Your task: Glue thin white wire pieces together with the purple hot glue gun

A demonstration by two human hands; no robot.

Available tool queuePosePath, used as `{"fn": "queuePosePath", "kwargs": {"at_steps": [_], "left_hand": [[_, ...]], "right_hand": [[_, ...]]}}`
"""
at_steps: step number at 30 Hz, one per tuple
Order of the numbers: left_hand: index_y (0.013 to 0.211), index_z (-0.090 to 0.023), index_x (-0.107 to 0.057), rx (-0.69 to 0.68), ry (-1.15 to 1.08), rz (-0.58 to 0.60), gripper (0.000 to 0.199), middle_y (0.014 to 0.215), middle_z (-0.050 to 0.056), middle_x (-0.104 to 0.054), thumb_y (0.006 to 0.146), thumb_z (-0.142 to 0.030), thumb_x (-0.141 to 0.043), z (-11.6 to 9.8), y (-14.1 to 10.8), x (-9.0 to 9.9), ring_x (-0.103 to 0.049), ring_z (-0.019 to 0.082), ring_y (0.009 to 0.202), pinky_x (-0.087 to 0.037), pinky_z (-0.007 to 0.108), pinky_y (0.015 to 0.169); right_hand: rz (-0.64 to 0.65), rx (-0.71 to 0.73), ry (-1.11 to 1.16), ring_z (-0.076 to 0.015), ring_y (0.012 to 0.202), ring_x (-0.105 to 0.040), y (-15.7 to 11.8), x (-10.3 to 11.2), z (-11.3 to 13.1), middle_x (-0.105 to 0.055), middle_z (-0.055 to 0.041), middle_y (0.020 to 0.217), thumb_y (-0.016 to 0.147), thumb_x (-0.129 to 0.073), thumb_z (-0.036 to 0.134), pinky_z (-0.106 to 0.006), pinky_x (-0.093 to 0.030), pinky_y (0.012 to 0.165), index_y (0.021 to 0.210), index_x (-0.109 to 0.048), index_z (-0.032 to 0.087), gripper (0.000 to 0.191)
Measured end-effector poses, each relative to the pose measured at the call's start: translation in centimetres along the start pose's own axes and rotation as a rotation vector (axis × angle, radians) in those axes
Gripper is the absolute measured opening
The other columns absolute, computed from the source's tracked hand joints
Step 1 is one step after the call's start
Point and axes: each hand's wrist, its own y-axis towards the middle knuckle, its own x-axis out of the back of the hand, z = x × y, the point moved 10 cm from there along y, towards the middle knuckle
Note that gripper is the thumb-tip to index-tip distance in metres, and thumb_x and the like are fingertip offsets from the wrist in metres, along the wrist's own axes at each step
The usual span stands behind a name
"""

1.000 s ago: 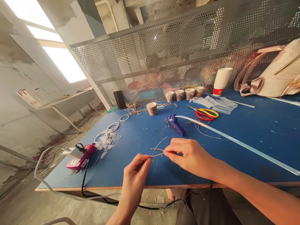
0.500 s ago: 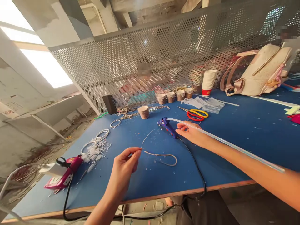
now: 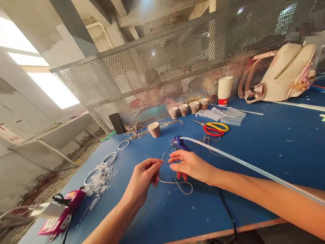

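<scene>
My left hand (image 3: pixel 148 173) pinches a thin cord (image 3: pixel 186 192) between thumb and fingertips; the cord loops on the blue table below. Close on its right, my right hand (image 3: pixel 190 166) has its fingers apart, their tips near the pinched cord, with nothing held. Behind the right hand lies a blue glue gun (image 3: pixel 180 144), partly covered, with a long clear glue stick (image 3: pixel 228 156) reaching back over the right forearm. A small brown cup (image 3: pixel 154 129) stands beyond the hands. Red and yellow scissors (image 3: pixel 215 128) lie to the right, beside more cord.
Several small cups (image 3: pixel 183 109), stacked paper cups (image 3: pixel 225 90), clear strips (image 3: pixel 230 116) and a backpack (image 3: pixel 286 74) line the mesh panel (image 3: pixel 122 78). Left are a phone (image 3: pixel 117 123), white rings (image 3: pixel 109 159), scraps (image 3: pixel 103 179) and a pink power strip (image 3: pixel 63 213).
My right hand has moved left and nearer, from beside the glue gun to the left hand's fingertips. The view has shifted, and more cord shows below the scissors.
</scene>
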Motion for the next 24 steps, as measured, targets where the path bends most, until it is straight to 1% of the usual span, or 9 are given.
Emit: {"fn": "queuePosePath", "kwargs": {"at_steps": [2, 4, 5, 9, 13, 17, 20, 22, 24], "left_hand": [[0.073, -0.012, -0.067, 0.011, -0.016, 0.014, 0.024, 0.047, -0.002, -0.053, 0.064, -0.035, -0.072, -0.1, 0.2, -0.5, -0.046, 0.01, 0.043, -0.034, 0.02, 0.038], [0.072, -0.013, -0.067, 0.026, -0.061, 0.01, 0.024, 0.056, 0.0, -0.058, 0.063, -0.034, -0.074, 0.0, 0.3, -0.5, -0.055, 0.013, 0.051, -0.038, 0.02, 0.039], [0.072, -0.014, -0.066, 0.036, -0.098, 0.005, 0.024, 0.062, 0.001, -0.061, 0.062, -0.034, -0.075, 0.2, 0.4, -0.4, -0.059, 0.014, 0.056, -0.04, 0.02, 0.039], [0.073, -0.014, -0.064, 0.113, -0.251, 0.035, 0.021, 0.082, 0.006, -0.068, 0.063, -0.029, -0.076, 1.6, 0.5, -0.8, -0.068, 0.021, 0.072, -0.047, 0.02, 0.041], [0.073, -0.014, -0.06, 0.132, -0.375, 0.093, 0.016, 0.092, 0.01, -0.071, 0.069, -0.024, -0.073, 2.1, 0.2, -1.8, -0.07, 0.022, 0.076, -0.051, 0.019, 0.044], [0.073, -0.014, -0.06, 0.159, -0.464, 0.125, 0.014, 0.091, 0.011, -0.073, 0.071, -0.02, -0.072, 2.3, -0.3, -2.7, -0.071, 0.022, 0.082, -0.056, 0.021, 0.06], [0.072, -0.014, -0.061, 0.151, -0.508, 0.115, 0.013, 0.089, 0.012, -0.074, 0.07, -0.018, -0.073, 2.2, -0.3, -2.6, -0.07, 0.021, 0.086, -0.056, 0.024, 0.074], [0.071, -0.013, -0.062, 0.13, -0.517, 0.11, 0.013, 0.091, 0.013, -0.074, 0.07, -0.019, -0.073, 2.0, -0.3, -2.3, -0.069, 0.021, 0.09, -0.055, 0.025, 0.081], [0.07, -0.012, -0.063, 0.114, -0.512, 0.1, 0.014, 0.092, 0.014, -0.074, 0.07, -0.02, -0.074, 1.9, -0.3, -2.0, -0.068, 0.022, 0.094, -0.053, 0.025, 0.084]], "right_hand": [[0.061, -0.057, 0.118, -0.0075, 0.048, -0.053, 0.5, -1.1, -0.3, -0.063, -0.0017, 0.077, 0.073, -0.064, 0.029, -0.021, -0.042, 0.043, 0.092, -0.056, 0.014, 0.025], [0.047, -0.062, 0.142, -0.0059, 0.043, -0.049, 0.7, -0.8, -0.3, -0.057, 0.0032, 0.059, 0.075, -0.063, 0.029, -0.019, -0.041, 0.043, 0.076, -0.058, 0.014, 0.016], [0.03, -0.06, 0.149, -0.0051, 0.042, -0.048, 0.7, -0.4, -0.3, -0.056, 0.0042, 0.056, 0.075, -0.063, 0.029, -0.019, -0.041, 0.043, 0.072, -0.058, 0.014, 0.017], [0.029, -0.134, 0.183, -0.0042, 0.041, -0.049, 0.4, 0.5, -1.9, -0.059, 0.0033, 0.058, 0.075, -0.064, 0.03, -0.017, -0.04, 0.04, 0.071, -0.059, 0.014, 0.017], [0.047, -0.203, 0.17, -0.0049, 0.039, -0.049, 0.2, 0.0, -3.2, -0.06, 0.0023, 0.058, 0.075, -0.063, 0.029, -0.017, -0.04, 0.036, 0.068, -0.057, 0.014, 0.018], [0.096, -0.2, 0.143, -0.0062, 0.041, -0.053, 0.0, -0.5, -3.2, -0.061, 0.0013, 0.063, 0.076, -0.061, 0.03, -0.018, -0.043, 0.038, 0.072, -0.057, 0.014, 0.017], [0.065, -0.161, -0.048, -0.0087, 0.041, -0.054, -0.1, 0.9, -2.6, -0.062, 0.0009, 0.066, 0.08, -0.055, 0.031, -0.021, -0.04, 0.037, 0.079, -0.057, 0.016, 0.014], [-0.095, -0.086, -0.341, -0.0099, 0.041, -0.051, -0.1, 3.6, -1.1, -0.057, 0.0028, 0.058, 0.08, -0.053, 0.031, -0.022, -0.035, 0.039, 0.073, -0.054, 0.019, 0.015], [-0.291, 0.005, -0.664, -0.0115, 0.046, -0.05, -0.3, 6.2, 1.1, -0.052, 0.0031, 0.051, 0.08, -0.054, 0.033, -0.024, -0.033, 0.044, 0.06, -0.048, 0.021, 0.024]]}}
